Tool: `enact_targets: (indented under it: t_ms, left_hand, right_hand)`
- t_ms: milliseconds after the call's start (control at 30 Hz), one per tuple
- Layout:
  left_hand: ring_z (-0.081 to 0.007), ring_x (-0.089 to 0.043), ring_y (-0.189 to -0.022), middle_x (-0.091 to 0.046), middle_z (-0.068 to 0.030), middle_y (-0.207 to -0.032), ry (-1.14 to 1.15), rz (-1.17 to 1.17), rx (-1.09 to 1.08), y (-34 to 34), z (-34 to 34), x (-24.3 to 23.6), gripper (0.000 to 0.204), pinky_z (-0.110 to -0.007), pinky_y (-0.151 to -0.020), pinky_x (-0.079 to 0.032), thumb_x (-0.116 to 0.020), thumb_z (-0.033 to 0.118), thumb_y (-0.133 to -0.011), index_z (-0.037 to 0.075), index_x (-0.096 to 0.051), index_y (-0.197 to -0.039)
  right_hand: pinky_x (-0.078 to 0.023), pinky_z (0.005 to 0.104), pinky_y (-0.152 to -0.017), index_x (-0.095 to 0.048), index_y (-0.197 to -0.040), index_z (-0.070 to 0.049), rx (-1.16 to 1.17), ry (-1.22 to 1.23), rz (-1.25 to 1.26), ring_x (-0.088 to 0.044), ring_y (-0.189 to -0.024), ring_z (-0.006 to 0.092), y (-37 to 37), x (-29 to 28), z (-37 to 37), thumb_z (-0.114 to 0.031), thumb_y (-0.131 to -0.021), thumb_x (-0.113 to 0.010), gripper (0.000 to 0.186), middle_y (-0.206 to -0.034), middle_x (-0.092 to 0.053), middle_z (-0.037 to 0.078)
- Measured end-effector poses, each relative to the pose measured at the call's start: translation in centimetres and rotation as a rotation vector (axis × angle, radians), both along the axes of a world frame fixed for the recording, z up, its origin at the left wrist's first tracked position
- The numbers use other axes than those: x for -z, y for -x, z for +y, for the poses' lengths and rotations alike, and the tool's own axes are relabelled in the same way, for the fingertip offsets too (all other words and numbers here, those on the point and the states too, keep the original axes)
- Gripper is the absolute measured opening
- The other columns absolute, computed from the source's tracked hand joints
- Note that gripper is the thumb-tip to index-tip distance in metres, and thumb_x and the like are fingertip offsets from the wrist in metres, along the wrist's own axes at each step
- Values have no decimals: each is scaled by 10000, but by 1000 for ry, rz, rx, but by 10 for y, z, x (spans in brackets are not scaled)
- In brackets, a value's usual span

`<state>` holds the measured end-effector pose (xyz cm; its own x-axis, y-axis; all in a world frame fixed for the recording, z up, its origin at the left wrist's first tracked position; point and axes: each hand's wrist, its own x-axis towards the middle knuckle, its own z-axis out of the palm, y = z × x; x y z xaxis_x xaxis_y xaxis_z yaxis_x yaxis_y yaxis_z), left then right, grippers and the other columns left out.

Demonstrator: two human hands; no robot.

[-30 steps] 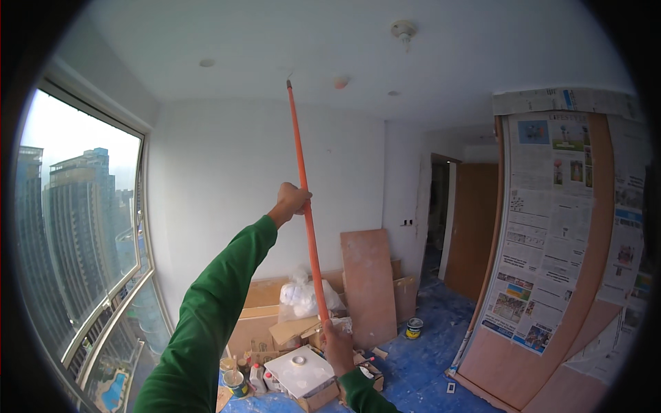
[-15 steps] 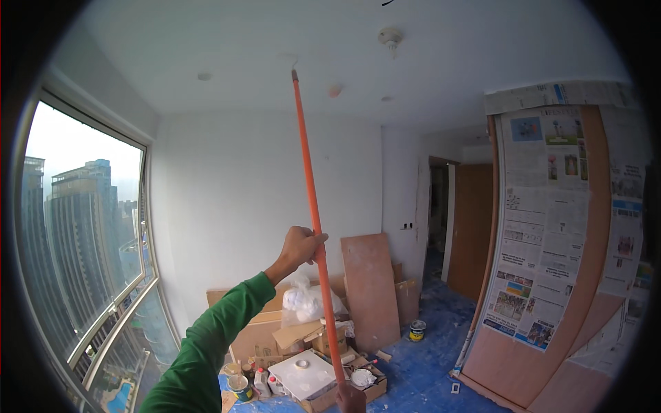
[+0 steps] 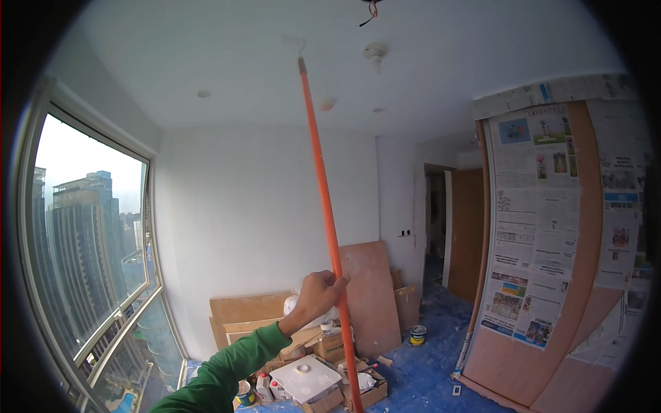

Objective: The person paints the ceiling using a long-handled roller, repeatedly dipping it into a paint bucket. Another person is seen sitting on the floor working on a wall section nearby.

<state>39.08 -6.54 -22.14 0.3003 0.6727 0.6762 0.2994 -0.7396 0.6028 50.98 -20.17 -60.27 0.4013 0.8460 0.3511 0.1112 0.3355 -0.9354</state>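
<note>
My left hand, at the end of a green sleeve, is closed around a long orange extension pole. The pole slants up and away to the white ceiling. A thin bent wire frame tops it, leading to a pale paint roller that is hard to make out against the ceiling. Past the lower edge of the picture the pole's bottom end is cut off. My right hand is out of view.
Boxes, bottles, a white panel and leaning boards stand by the far wall. A paint can sits on blue floor covering. Wires and a lamp holder hang overhead. A window is left, a newspaper-covered cabinet right.
My left hand has moved down and to the right with the pole. The right hand, seen low on the pole before, has left the picture. The view has tilted up slightly.
</note>
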Motion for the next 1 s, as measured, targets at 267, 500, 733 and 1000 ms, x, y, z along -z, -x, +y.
enact_targets:
  t_ms: [267,500,733,1000]
  left_hand:
    - [-124,-631,-599,-658,-87,-662,7,-13,110,-15,-69,18,389,-276,-538,-487,-592,296,-961,-58,-649,-811]
    - [-162,-630,-590,-661,-117,-657,48,-67,152,-23,-73,40,397,-314,-563,-490,-592,310,-953,-51,-653,-800]
    - [-111,-616,-588,-658,-77,-668,40,-67,160,-21,-53,34,358,-266,-535,-499,-596,272,-961,-49,-648,-811]
    - [-161,-657,-600,-676,-117,-715,124,-93,121,-7,-1,12,400,-280,-541,-511,-564,309,-969,-60,-645,-840]
  right_hand:
    - [-303,300,-482,-691,-837,-17,-43,27,119,-356,-551,69,-16,26,-36,-201,-830,-744,192,-592,-443,-69]
    - [-291,299,-483,-540,-616,-78,5,66,127,-339,-549,72,-18,25,-61,-183,-816,-748,307,-577,-438,-65]
    - [-313,311,-489,-534,-618,-64,22,46,140,-354,-556,86,-14,8,-62,-226,-820,-754,339,-583,-450,-53]
    - [-370,329,-515,-658,-778,-6,40,-5,21,-416,-575,97,-7,-9,-19,-278,-845,-736,290,-597,-505,-8]
